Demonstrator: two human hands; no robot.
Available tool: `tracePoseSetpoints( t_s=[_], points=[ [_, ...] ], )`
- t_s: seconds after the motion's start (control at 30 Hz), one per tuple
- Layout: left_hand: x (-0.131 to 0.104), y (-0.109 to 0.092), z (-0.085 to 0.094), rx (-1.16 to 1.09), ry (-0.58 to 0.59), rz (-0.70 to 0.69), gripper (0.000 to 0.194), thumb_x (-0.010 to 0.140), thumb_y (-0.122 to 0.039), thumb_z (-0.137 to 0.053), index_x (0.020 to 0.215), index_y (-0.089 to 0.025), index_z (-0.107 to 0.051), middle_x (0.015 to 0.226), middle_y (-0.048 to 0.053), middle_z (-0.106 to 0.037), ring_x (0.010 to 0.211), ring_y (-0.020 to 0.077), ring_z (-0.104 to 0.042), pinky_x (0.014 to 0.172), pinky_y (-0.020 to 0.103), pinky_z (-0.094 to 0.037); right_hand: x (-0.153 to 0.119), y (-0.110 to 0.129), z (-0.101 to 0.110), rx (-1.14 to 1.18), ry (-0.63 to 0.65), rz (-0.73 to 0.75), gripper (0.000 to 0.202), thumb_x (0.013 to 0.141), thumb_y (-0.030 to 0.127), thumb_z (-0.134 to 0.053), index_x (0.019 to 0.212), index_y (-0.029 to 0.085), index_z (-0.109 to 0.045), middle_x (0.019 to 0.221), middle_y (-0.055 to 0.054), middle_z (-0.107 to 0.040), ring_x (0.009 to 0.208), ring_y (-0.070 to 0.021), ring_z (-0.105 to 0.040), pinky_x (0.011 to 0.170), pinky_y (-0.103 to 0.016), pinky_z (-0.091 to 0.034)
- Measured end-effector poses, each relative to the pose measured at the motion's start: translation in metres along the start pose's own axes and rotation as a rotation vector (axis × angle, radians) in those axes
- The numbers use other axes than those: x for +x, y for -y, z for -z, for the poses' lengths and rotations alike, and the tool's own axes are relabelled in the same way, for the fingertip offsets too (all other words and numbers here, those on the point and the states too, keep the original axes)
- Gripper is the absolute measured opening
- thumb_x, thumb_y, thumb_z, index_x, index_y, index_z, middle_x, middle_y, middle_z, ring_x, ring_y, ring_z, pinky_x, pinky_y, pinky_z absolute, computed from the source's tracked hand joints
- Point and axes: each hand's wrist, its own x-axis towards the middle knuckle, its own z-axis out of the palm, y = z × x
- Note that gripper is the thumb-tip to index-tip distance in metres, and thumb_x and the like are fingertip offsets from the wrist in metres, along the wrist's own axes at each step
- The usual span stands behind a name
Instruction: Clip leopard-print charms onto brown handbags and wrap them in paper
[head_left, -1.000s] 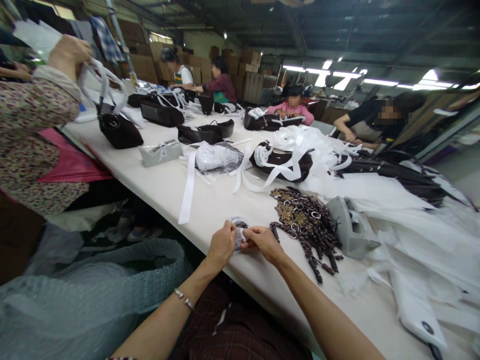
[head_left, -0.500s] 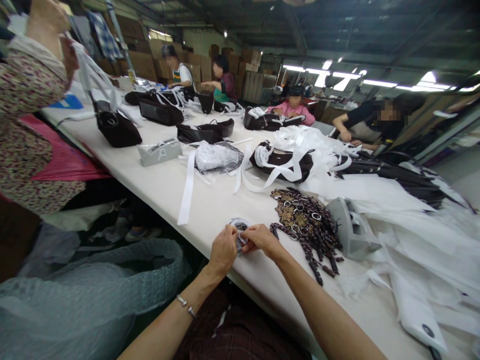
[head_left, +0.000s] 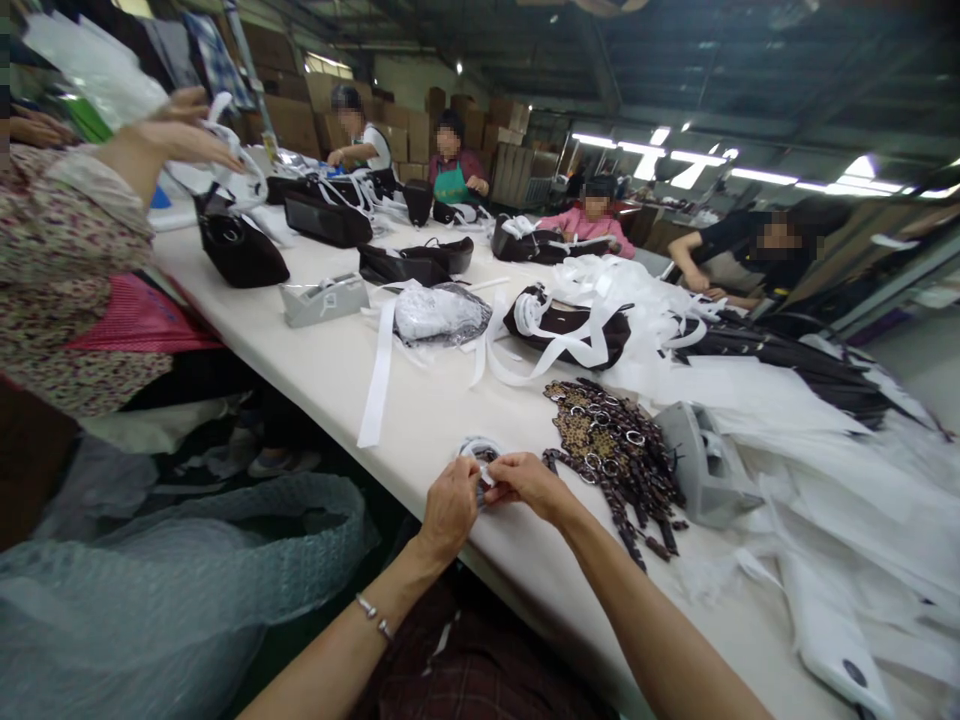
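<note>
At the near edge of the table, both my hands close on a pale, ring-shaped coil with a dark middle; its exact kind is hard to make out. My left hand grips its left side with curled fingers. With thumb and fingers pinched, my right hand works at its right side, where a small white bit shows at the fingertips. Much of the coil is hidden behind my fingers. Just right of my right hand lies a heap of dark brown chain straps with metal rings and gold-coloured parts.
Grey tape dispensers stand right and left. A dark bag with white strips and a plastic-wrapped bundle lie ahead. Bubble wrap is piled below left. Co-workers sit around the table; one stands left by a black bag.
My hands stay at the coil, with only small finger shifts. At the left, the co-worker's raised arm has come down over the black bag. The view has tilted slightly.
</note>
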Motion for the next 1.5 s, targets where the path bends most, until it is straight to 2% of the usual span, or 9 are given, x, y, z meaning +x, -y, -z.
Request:
tracePoseSetpoints(
  t_s=[0.1, 0.23, 0.4, 0.67, 0.87, 1.03, 1.13, 1.3, 1.5],
  points=[
    [-0.001, -0.001, 0.001, -0.014, -0.020, -0.010, 0.010, 0.095, -0.020, -0.042, 0.089, -0.021, -0.050, 0.084, 0.004, -0.063, 0.084, 0.0206, -0.063, 0.078, 0.033, -0.049, -0.002, -0.006, -0.004, 0.001, -0.048, 0.082, 0.010, 0.069, 0.021, -0.066, 0.073, 0.017, -0.058, 0.057, 0.002, -0.062, 0.052, -0.0143, -0.064, 0.055, -0.026, -0.055],
    [-0.002, -0.002, 0.001, -0.030, -0.030, -0.023, 0.012, 0.096, -0.022, -0.041, 0.090, -0.021, -0.051, 0.084, 0.005, -0.063, 0.084, 0.0211, -0.062, 0.078, 0.034, -0.049, 0.000, -0.012, -0.008, -0.001, -0.125, 0.160, 0.027, 0.067, 0.016, -0.066, 0.088, 0.021, -0.051, 0.066, 0.006, -0.060, 0.050, -0.0123, -0.062, 0.052, -0.026, -0.054],
    [-0.004, 0.000, 0.001, -0.044, 0.005, -0.077, 0.007, 0.094, -0.022, -0.047, 0.093, -0.021, -0.054, 0.089, 0.004, -0.065, 0.088, 0.0213, -0.061, 0.083, 0.035, -0.048, 0.004, -0.009, -0.006, -0.039, -0.063, 0.136, 0.015, 0.077, 0.022, -0.053, 0.092, 0.021, -0.052, 0.060, 0.004, -0.061, 0.052, -0.0144, -0.064, 0.056, -0.030, -0.056],
    [-0.006, 0.004, -0.004, -0.029, -0.049, -0.155, 0.017, 0.092, -0.015, -0.045, 0.086, -0.021, -0.059, 0.080, 0.004, -0.066, 0.080, 0.0216, -0.060, 0.075, 0.035, -0.049, 0.013, -0.004, -0.003, -0.326, -0.011, 0.222, 0.008, 0.074, 0.022, -0.057, 0.076, 0.018, -0.064, 0.048, 0.004, -0.055, 0.040, -0.0116, -0.051, 0.042, -0.023, -0.043],
    [-0.005, 0.011, -0.008, -0.060, -0.089, -0.178, 0.023, 0.092, -0.018, -0.040, 0.082, -0.023, -0.060, 0.076, 0.005, -0.065, 0.075, 0.0212, -0.062, 0.069, 0.034, -0.050, 0.007, 0.007, 0.002, -0.555, -0.092, 0.503, 0.009, 0.066, 0.011, -0.061, 0.064, 0.020, -0.062, 0.077, 0.000, -0.064, 0.074, -0.0152, -0.057, 0.069, -0.025, -0.042],
    [-0.002, 0.010, 0.002, -0.138, -0.029, -0.205, 0.025, 0.094, -0.022, -0.039, 0.085, -0.022, -0.062, 0.080, 0.007, -0.066, 0.078, 0.0213, -0.063, 0.071, 0.033, -0.053, 0.009, 0.004, -0.016, -0.695, -0.264, 0.584, 0.011, 0.078, 0.016, -0.052, 0.073, 0.023, -0.059, 0.072, 0.001, -0.063, 0.071, -0.0168, -0.055, 0.068, -0.027, -0.037],
    [0.000, 0.006, 0.015, -0.185, 0.026, -0.238, 0.023, 0.094, -0.023, -0.040, 0.090, -0.023, -0.062, 0.088, 0.008, -0.068, 0.085, 0.0216, -0.064, 0.075, 0.033, -0.054, 0.018, -0.003, -0.023, -0.647, -0.368, 0.557, 0.010, 0.080, 0.018, -0.050, 0.074, 0.023, -0.055, 0.072, 0.001, -0.063, 0.070, -0.0168, -0.056, 0.066, -0.027, -0.036],
    [0.005, 0.004, 0.027, -0.091, 0.043, -0.297, 0.018, 0.086, -0.019, -0.056, 0.101, -0.027, -0.063, 0.094, 0.007, -0.069, 0.089, 0.0240, -0.063, 0.076, 0.036, -0.053, 0.026, -0.006, -0.019, -0.484, -0.302, 0.589, 0.009, 0.080, 0.019, -0.047, 0.072, 0.023, -0.049, 0.067, 0.002, -0.058, 0.067, -0.0173, -0.054, 0.064, -0.027, -0.039],
    [0.010, -0.008, 0.028, 0.066, -0.006, -0.399, 0.006, 0.082, -0.022, -0.063, 0.078, -0.025, -0.060, 0.075, 0.003, -0.067, 0.077, 0.0243, -0.060, 0.066, 0.037, -0.046, 0.022, 0.013, -0.023, -0.310, -0.453, 0.640, 0.008, 0.079, 0.025, -0.045, 0.071, 0.023, -0.046, 0.066, 0.001, -0.049, 0.066, -0.0171, -0.049, 0.063, -0.028, -0.040]
  ],
)
